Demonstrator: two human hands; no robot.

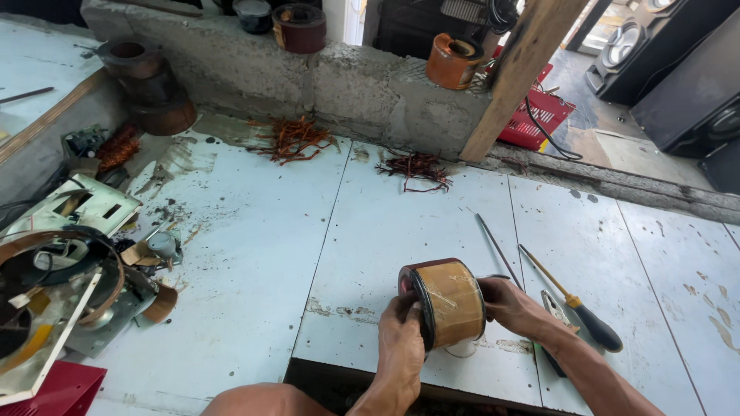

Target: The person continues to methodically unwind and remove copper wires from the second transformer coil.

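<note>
A round coil wrapped in tan tape (451,302), with a dark red rim, stands on its edge on the pale blue tiled floor (254,254). My left hand (401,327) grips its near left rim with the fingers curled over the edge. My right hand (512,304) presses against its right side. Both hands hold the coil just above the floor near the front edge of the tiles.
A screwdriver with a black handle (574,304), a thin metal rod (497,250) and pliers (551,308) lie right of the coil. Copper wire tangles (293,140) (416,168) sit by the concrete ledge (347,85). Dismantled metal parts (77,262) lie at left; other coils (455,60) stand on the ledge.
</note>
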